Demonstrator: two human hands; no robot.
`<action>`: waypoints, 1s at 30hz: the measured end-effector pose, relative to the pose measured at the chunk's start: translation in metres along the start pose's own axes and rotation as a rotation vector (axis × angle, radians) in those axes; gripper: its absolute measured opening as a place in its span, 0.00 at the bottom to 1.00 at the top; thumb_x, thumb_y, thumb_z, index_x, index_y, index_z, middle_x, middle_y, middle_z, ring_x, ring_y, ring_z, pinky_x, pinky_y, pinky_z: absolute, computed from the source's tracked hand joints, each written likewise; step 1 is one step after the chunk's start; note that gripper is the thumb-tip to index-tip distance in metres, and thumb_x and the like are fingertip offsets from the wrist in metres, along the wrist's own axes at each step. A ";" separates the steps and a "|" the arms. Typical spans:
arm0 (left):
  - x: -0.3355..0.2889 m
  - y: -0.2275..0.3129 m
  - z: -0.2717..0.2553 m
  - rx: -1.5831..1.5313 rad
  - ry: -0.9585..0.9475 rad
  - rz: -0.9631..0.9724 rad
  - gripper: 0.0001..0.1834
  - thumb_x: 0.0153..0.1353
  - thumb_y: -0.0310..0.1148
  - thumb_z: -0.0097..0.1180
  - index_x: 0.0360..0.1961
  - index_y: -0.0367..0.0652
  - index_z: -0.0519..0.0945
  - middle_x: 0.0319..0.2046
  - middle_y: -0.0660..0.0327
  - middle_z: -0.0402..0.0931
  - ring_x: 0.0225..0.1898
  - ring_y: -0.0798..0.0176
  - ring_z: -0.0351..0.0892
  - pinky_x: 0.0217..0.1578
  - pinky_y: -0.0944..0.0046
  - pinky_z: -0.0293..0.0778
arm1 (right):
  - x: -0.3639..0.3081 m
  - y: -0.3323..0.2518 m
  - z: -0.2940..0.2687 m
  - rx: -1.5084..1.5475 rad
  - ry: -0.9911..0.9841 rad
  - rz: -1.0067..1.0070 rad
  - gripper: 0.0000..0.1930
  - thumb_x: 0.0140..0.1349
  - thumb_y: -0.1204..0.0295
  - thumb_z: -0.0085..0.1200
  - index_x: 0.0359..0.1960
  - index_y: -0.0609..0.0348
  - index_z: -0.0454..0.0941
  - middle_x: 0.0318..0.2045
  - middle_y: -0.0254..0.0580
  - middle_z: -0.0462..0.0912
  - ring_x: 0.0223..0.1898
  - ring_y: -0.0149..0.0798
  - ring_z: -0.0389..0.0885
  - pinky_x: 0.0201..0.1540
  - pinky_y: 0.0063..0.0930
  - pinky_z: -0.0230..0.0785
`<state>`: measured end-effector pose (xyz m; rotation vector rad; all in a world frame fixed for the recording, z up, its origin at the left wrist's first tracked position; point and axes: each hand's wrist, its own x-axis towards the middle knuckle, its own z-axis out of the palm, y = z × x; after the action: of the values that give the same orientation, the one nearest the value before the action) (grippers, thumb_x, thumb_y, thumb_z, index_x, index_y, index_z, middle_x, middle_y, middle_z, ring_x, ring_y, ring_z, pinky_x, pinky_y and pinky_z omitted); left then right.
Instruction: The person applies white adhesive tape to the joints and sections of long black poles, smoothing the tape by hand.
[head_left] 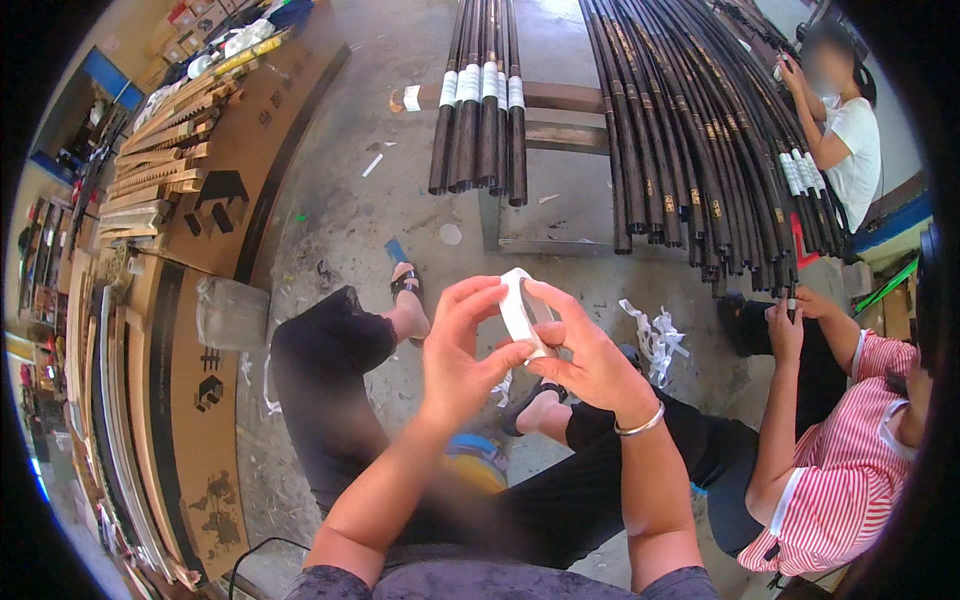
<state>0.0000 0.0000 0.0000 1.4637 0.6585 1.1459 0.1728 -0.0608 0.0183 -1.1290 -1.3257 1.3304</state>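
Observation:
Between both hands, above my lap, I hold a roll of white tape with its ring turned partly on edge. My left hand pinches it from the left, thumb at the lower rim and fingertips at the upper rim. My right hand, a bangle on its wrist, grips the opposite side, with fingers reaching around the ring. Fingers cover part of the roll. Beyond it, a small group of dark poles wrapped with white bands rests on a dark crossbar.
Many dark poles lie side by side at the far right. A person in a striped shirt sits close on my right; another in white is farther back. Cardboard boxes and wooden strips line the left. White scraps litter the floor.

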 end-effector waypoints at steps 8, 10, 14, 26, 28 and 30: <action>-0.001 -0.001 -0.002 0.120 -0.067 -0.162 0.20 0.53 0.19 0.63 0.49 0.39 0.81 0.51 0.58 0.68 0.51 0.61 0.70 0.57 0.59 0.69 | -0.007 0.004 -0.008 -0.138 -0.033 0.065 0.41 0.56 0.81 0.59 0.69 0.53 0.51 0.43 0.50 0.84 0.41 0.42 0.83 0.48 0.31 0.73; 0.004 0.002 -0.013 0.214 -0.116 -0.085 0.17 0.51 0.19 0.64 0.44 0.40 0.83 0.46 0.61 0.69 0.48 0.62 0.70 0.53 0.63 0.67 | -0.006 -0.002 -0.004 -0.141 -0.068 0.094 0.41 0.57 0.84 0.55 0.71 0.53 0.49 0.40 0.44 0.81 0.38 0.33 0.78 0.43 0.28 0.72; 0.006 0.002 -0.019 0.130 -0.118 -0.117 0.12 0.48 0.18 0.64 0.36 0.41 0.83 0.41 0.63 0.69 0.47 0.66 0.68 0.51 0.66 0.63 | -0.004 -0.009 -0.006 -0.260 -0.111 0.045 0.40 0.57 0.81 0.55 0.71 0.50 0.50 0.37 0.45 0.81 0.36 0.38 0.79 0.41 0.32 0.71; 0.003 0.002 -0.012 0.405 -0.044 0.062 0.08 0.52 0.14 0.58 0.31 0.38 0.79 0.35 0.63 0.74 0.38 0.66 0.73 0.40 0.70 0.68 | 0.004 -0.003 0.000 -0.263 0.065 -0.133 0.21 0.62 0.74 0.55 0.57 0.54 0.68 0.27 0.48 0.79 0.28 0.48 0.80 0.33 0.37 0.70; 0.006 0.003 -0.006 0.480 -0.065 0.154 0.07 0.53 0.14 0.57 0.32 0.36 0.79 0.29 0.64 0.74 0.34 0.70 0.72 0.36 0.72 0.68 | -0.001 -0.003 -0.002 -0.355 0.167 -0.181 0.15 0.62 0.72 0.55 0.51 0.53 0.72 0.25 0.48 0.79 0.28 0.50 0.81 0.31 0.39 0.70; 0.001 0.008 -0.010 0.469 -0.054 0.061 0.07 0.54 0.14 0.57 0.32 0.36 0.79 0.29 0.65 0.74 0.31 0.72 0.72 0.33 0.73 0.67 | -0.002 0.000 0.002 -0.358 0.168 -0.145 0.12 0.63 0.71 0.55 0.47 0.52 0.73 0.24 0.48 0.79 0.28 0.51 0.81 0.32 0.40 0.70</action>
<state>-0.0102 0.0029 0.0065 1.9133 0.8907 1.0347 0.1716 -0.0634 0.0188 -1.3248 -1.5260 0.8935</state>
